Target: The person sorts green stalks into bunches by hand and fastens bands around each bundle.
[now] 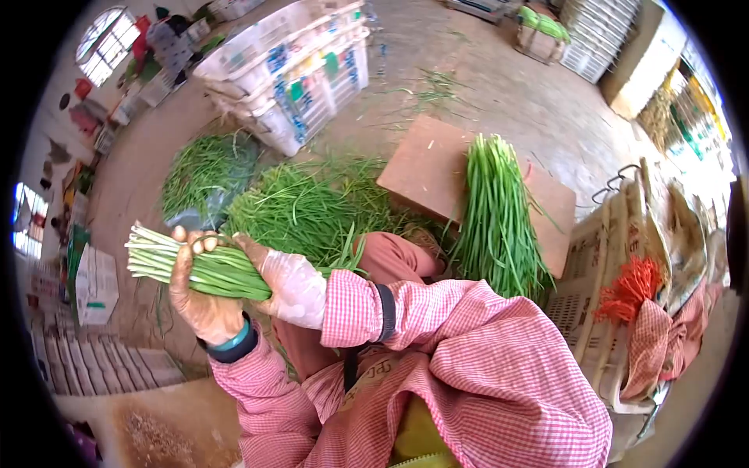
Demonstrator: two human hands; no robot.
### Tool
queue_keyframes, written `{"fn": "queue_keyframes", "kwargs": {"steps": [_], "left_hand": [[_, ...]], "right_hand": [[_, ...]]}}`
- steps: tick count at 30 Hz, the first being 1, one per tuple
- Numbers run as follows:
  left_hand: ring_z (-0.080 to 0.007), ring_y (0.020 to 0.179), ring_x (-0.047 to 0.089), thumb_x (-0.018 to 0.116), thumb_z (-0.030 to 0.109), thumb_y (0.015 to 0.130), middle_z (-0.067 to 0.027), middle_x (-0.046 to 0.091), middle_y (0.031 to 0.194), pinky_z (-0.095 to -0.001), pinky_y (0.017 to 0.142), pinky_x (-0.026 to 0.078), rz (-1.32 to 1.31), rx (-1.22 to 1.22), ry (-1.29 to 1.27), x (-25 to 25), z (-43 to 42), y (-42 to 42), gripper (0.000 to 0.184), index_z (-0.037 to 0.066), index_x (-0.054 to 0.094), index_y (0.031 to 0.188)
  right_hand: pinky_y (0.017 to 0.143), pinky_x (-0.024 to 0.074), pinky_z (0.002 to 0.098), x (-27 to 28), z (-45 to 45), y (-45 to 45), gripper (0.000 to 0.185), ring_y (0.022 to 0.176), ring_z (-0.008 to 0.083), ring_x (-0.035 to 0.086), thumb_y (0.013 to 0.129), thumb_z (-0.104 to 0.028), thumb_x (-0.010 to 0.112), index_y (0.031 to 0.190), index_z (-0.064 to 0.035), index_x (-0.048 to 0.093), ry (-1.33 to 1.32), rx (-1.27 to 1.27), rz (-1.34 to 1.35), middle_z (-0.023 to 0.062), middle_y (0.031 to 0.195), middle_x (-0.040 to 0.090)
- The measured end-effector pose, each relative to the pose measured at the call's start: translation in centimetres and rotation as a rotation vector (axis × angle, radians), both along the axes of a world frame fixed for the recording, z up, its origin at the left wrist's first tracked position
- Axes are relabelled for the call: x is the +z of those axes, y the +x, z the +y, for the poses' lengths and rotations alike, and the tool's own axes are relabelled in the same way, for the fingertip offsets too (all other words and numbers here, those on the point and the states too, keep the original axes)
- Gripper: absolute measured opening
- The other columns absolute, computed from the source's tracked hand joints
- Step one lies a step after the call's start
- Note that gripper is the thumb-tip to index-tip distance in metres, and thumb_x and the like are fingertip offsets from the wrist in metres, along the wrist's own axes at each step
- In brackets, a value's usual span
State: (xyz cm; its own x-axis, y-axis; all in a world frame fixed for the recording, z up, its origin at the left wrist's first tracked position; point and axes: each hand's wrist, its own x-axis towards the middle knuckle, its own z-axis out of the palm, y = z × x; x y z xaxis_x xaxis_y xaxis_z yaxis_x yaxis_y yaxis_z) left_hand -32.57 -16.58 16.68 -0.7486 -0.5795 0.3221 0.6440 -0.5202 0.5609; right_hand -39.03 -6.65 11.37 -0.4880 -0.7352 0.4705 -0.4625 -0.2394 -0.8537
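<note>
Both of my hands grip one bunch of chives (222, 269), held nearly level with its pale stem ends pointing left. My left hand (204, 300) is wrapped around the stems, its fingers curled over the top. Closer to the leaves, my right hand (292, 287), in a thin whitish glove, closes around the same bunch. Just beyond my hands lies a heap of loose chives (289, 199) on the floor. To the right, another bunch of chives (499, 210) rests across a brown box (429, 164), stem ends facing away from me.
White plastic crates (289, 86) stand stacked ahead. A smaller chive heap (204, 168) lies on plastic sheeting. On the right is a pale basket (585, 273) with red ties (630, 290) hanging on it. A white crate (97, 285) is at left; a person (168, 43) is far back.
</note>
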Motion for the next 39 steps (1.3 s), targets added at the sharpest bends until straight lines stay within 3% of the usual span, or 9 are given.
{"fn": "queue_keyframes", "kwargs": {"steps": [6, 11, 16, 25, 28, 32, 35, 36, 39], "left_hand": [[-0.0311, 0.126, 0.023, 0.059, 0.035, 0.078, -0.0209, 0.023, 0.136, -0.0410, 0.105, 0.021, -0.081, -0.122, -0.324, 1.9, 9.9, -11.8, 0.076, 0.000, 0.018, 0.132], [-0.0273, 0.131, 0.007, 0.068, 0.046, 0.067, -0.0209, 0.011, 0.140, -0.0349, 0.105, 0.001, -0.524, -0.243, -0.291, -8.5, 17.1, -22.8, 0.102, -0.001, 0.008, 0.134], [-0.0287, 0.130, 0.009, 0.073, 0.053, 0.056, -0.0216, 0.005, 0.140, -0.0376, 0.105, 0.011, -0.984, -0.414, -0.443, -21.5, 23.7, -31.4, 0.121, -0.002, -0.001, 0.134], [-0.0369, 0.127, 0.014, 0.074, 0.060, 0.044, -0.0242, 0.014, 0.137, -0.0404, 0.104, 0.016, -1.507, -0.086, -1.130, -25.7, 32.1, -35.7, 0.132, -0.005, 0.000, 0.132], [-0.0371, 0.127, 0.015, 0.073, 0.057, 0.048, -0.0226, 0.016, 0.137, -0.0430, 0.103, 0.016, -1.622, -0.050, -1.134, -24.7, 32.8, -36.5, 0.127, -0.004, 0.001, 0.133], [-0.0347, 0.127, 0.017, 0.070, 0.060, 0.051, -0.0225, 0.018, 0.136, -0.0453, 0.102, 0.016, -1.550, 0.035, -1.198, -25.8, 33.2, -35.8, 0.124, -0.002, 0.000, 0.134], [-0.0348, 0.124, 0.025, 0.074, 0.053, 0.051, -0.0237, 0.022, 0.134, -0.0431, 0.101, 0.022, -1.486, 0.029, -1.146, -25.6, 34.0, -35.3, 0.123, -0.005, 0.003, 0.133], [-0.0346, 0.123, 0.027, 0.075, 0.050, 0.050, -0.0237, 0.023, 0.134, -0.0418, 0.100, 0.024, -1.434, 0.018, -1.111, -25.8, 34.4, -35.2, 0.122, -0.005, 0.004, 0.132], [-0.0339, 0.119, 0.032, 0.075, 0.048, 0.050, -0.0239, 0.027, 0.131, -0.0424, 0.098, 0.027, -1.465, 0.119, -1.177, -25.9, 34.3, -34.6, 0.119, -0.007, 0.008, 0.131]], "right_hand": [[0.065, 0.0462, 0.0225, 6.7, 14.9, -12.1, 0.047, 0.075, 0.0092, 0.053, 0.065, 0.001, 0.066, 0.108, 0.0012, 0.046, -0.103, 0.172, -0.715, 0.0015, 0.085, 0.056], [0.058, 0.0445, 0.0242, 3.4, 30.5, -21.3, 0.029, 0.060, 0.0120, 0.053, 0.067, -0.004, 0.066, 0.092, 0.0024, 0.053, -0.016, -0.704, -0.625, 0.0043, 0.070, 0.057], [0.065, 0.0460, 0.0269, -8.2, 34.2, -27.8, 0.039, 0.074, 0.0162, 0.057, 0.067, -0.001, 0.064, 0.104, 0.0019, 0.051, 0.343, -0.994, -0.797, 0.0099, 0.086, 0.061], [0.095, 0.0344, 0.0342, -29.0, 30.5, -30.6, 0.079, 0.117, 0.0313, 0.036, 0.070, -0.031, 0.062, 0.129, 0.0028, 0.022, 1.053, -0.851, -0.545, 0.0229, 0.126, 0.034], [0.098, 0.0317, 0.0365, -16.6, 31.7, -29.2, 0.070, 0.119, 0.0318, 0.036, 0.078, -0.026, 0.055, 0.130, 0.0035, 0.020, 1.445, -0.562, -0.182, 0.0236, 0.131, 0.030], [0.082, 0.0430, 0.0392, -19.1, 37.6, -31.8, 0.043, 0.097, 0.0345, 0.053, 0.083, -0.023, 0.049, 0.118, 0.0012, 0.044, 0.551, -1.158, -0.346, 0.0240, 0.104, 0.054], [0.076, 0.0442, 0.0400, -23.4, 34.9, -32.8, 0.025, 0.087, 0.0368, 0.054, 0.084, -0.020, 0.045, 0.097, -0.0016, 0.057, 0.768, -1.088, -0.359, 0.0206, 0.091, 0.057], [0.079, 0.0432, 0.0375, -37.6, 31.9, -32.2, 0.023, 0.090, 0.0330, 0.055, 0.083, -0.015, 0.046, 0.098, -0.0022, 0.057, 0.765, -1.181, -0.496, 0.0182, 0.094, 0.058], [0.079, 0.0433, 0.0339, -28.3, 33.2, -31.3, 0.025, 0.094, 0.0266, 0.055, 0.084, -0.014, 0.046, 0.104, -0.0019, 0.056, 0.674, -1.021, -0.573, 0.0166, 0.098, 0.059]]}}
